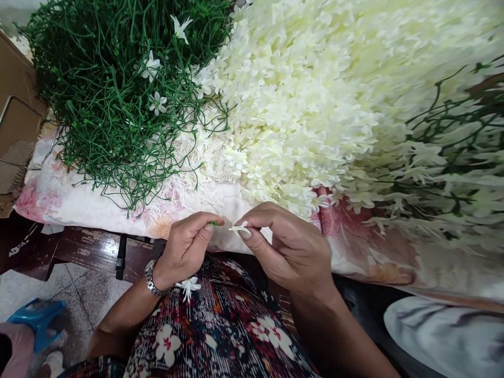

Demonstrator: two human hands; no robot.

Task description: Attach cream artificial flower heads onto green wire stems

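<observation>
My left hand (187,244), with a metal watch on its wrist, is closed in a pinch on a green plastic stem; only its small green tip (213,223) shows at the fingertips. Just under that hand hangs a white artificial flower (189,286); whether it belongs to the same stem I cannot tell. Between the thumb and forefinger of my right hand (291,249) is a small white flower (239,228), its narrow end towards the green tip. A short gap separates the two. Both hands are above my lap at the near edge of the cloth-covered table (98,205).
Green artificial stems (114,94) are heaped at the back left, with a few white flowers among them. A large pile of cream-white petals (299,115) fills the middle and right. Flowered stems (444,163) lie far right. A cardboard box (18,121) and blue stool (39,320) are left.
</observation>
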